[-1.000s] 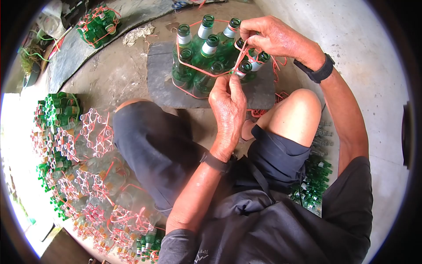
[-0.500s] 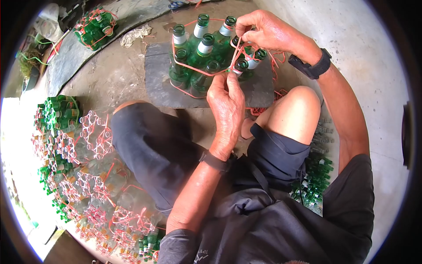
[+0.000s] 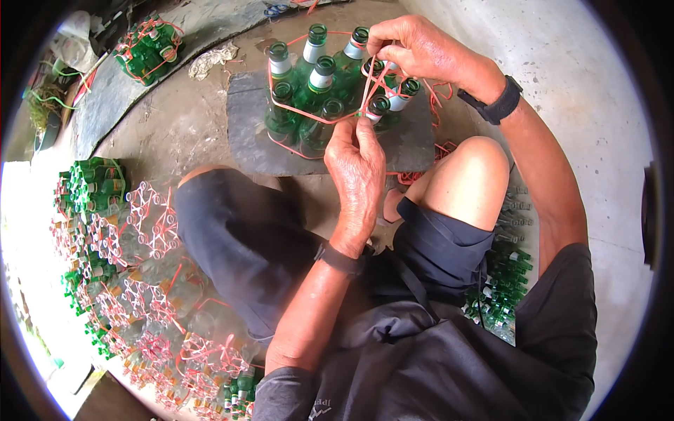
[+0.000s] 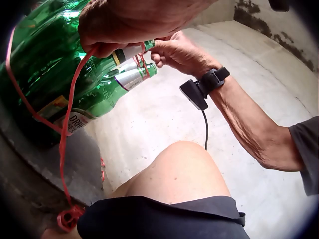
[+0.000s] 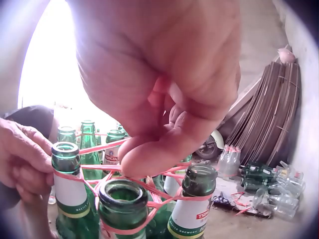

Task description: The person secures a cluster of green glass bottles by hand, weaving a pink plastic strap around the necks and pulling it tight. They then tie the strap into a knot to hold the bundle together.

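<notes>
Right hand: thumb and fingertips pinch pink twine above the bottle necks. Left hand: thumb and finger pinch same twine at cluster's near edge. Green bottles upright, packed close on dark board; board margin shows left and right. Knees flank near side; pale concrete spreads right. Glass shiny, mouths open, white neck labels, twine looped round group.

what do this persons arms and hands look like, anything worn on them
The left hand and right hand are ungloved. A black strap circles each wrist; the right one carries a black box with a thin dark cable. Dark short sleeves cover the upper arms.
</notes>
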Motion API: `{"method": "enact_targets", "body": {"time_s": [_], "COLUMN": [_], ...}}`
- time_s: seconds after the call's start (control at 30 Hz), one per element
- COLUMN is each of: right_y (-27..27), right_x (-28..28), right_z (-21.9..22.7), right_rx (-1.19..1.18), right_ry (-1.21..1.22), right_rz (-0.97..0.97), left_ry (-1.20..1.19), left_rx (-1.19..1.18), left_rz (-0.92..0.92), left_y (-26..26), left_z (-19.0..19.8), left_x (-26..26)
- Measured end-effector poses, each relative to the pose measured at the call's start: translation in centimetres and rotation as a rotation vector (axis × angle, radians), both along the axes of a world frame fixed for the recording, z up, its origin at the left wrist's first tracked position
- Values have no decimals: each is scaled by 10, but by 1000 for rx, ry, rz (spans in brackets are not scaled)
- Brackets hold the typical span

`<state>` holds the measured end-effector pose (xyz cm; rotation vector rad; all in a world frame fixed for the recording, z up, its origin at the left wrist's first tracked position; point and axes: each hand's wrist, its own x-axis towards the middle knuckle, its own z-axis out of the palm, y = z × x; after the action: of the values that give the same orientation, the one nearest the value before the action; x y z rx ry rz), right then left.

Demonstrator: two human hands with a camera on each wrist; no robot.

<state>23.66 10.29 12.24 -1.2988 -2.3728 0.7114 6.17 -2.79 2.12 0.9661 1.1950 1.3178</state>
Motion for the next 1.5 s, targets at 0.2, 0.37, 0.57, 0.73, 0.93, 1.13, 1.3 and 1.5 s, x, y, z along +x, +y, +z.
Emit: {"method": "enact_targets", "body": {"time_s": [0.2, 0.37, 0.57, 0.73, 0.93, 1.13, 1.3, 1.5], "right_y": [10, 11, 16, 11, 14, 24, 17, 13], "right_x": [3, 2, 5, -6, -10, -12, -1, 3], "right_z": [5, 7, 2, 22, 25, 4, 4, -10], "right_rx": [-276, -333, -371, -502, -503, -380, -333, -27], "right_ry": [-18, -37, -40, 47, -28, -120, -146, -135], "right_rz": [-90, -145, -140, -178, -158, -113, -76, 1], "left_ry": [35, 45, 15, 32, 42, 14, -9, -23], "left_rx": [-42, -20, -25, -36, -56, -58, -44, -68], "left_rz": [-26, -33, -23, -30, -30, -38, -35, -36], "left_y": [-2, -2, -1, -2, -1, 1, 2, 2], "left_z": [1, -5, -1, 3, 5, 9, 3, 3], "left_x": [-3, -1, -1, -3, -4, -4, -4, -7]}}
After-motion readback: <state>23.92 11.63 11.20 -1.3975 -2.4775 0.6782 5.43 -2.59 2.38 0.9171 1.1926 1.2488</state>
